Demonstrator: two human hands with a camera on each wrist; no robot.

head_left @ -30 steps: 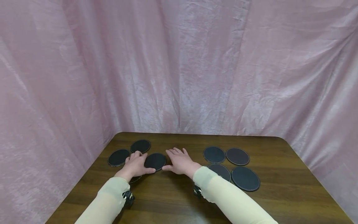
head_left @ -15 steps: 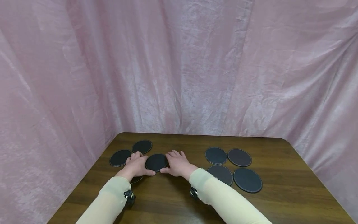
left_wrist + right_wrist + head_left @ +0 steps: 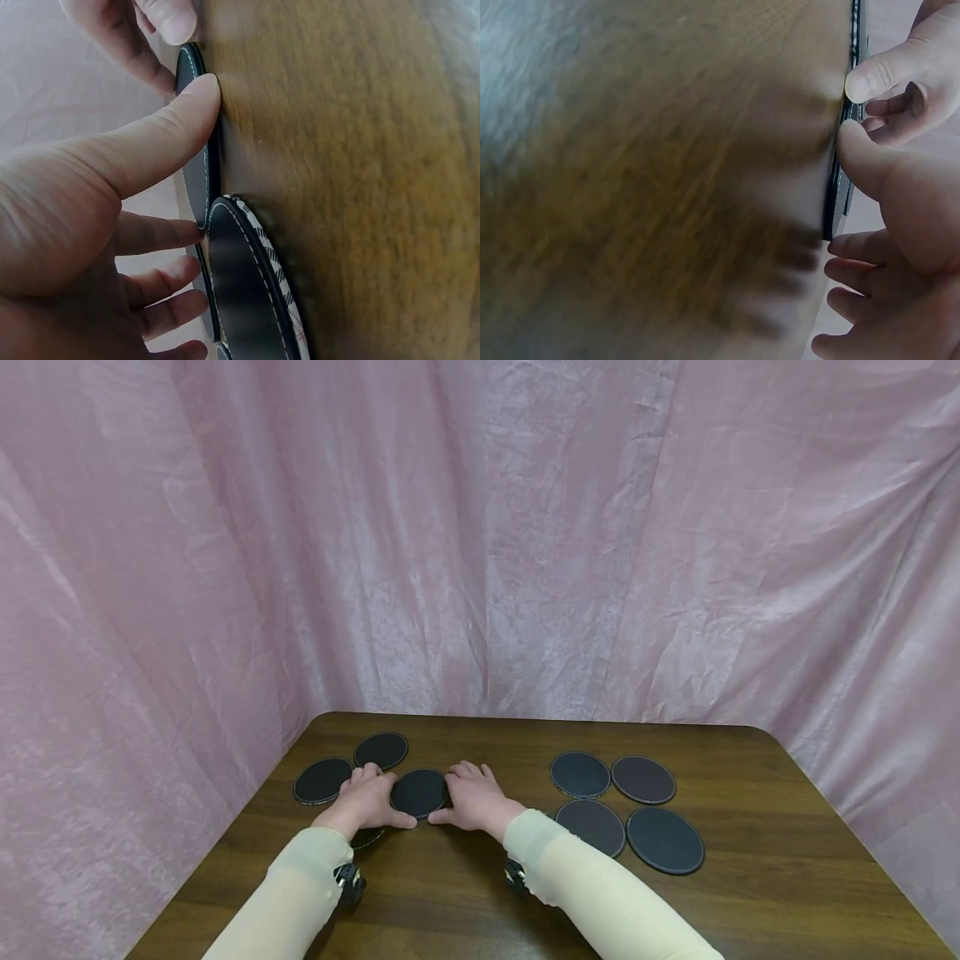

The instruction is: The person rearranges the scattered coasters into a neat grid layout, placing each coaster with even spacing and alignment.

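A round black coaster (image 3: 419,793) with pale stitching lies flat on the table between my hands. At its left edge is my left hand (image 3: 366,802), thumb along the near rim and the other fingers relaxed. My right hand (image 3: 477,800) is at the right edge, its thumb near the front rim and its fingers reaching forward. Neither hand curls round the coaster. Three more coasters surround the left hand: one at far left (image 3: 322,781), one behind (image 3: 381,750), and one partly hidden under the wrist. This last coaster (image 3: 244,277) shows a plaid underside edge in the left wrist view.
On the right, several similar coasters sit close together in two rows, including a dark blue-grey coaster (image 3: 665,841) and a brownish coaster (image 3: 642,779). The right sleeve passes just in front of them. A pink curtain (image 3: 480,543) hangs behind the wooden table (image 3: 765,860).
My right hand has moved left from beside the middle coaster to its right edge. The left hand has stayed at the coaster's left edge.
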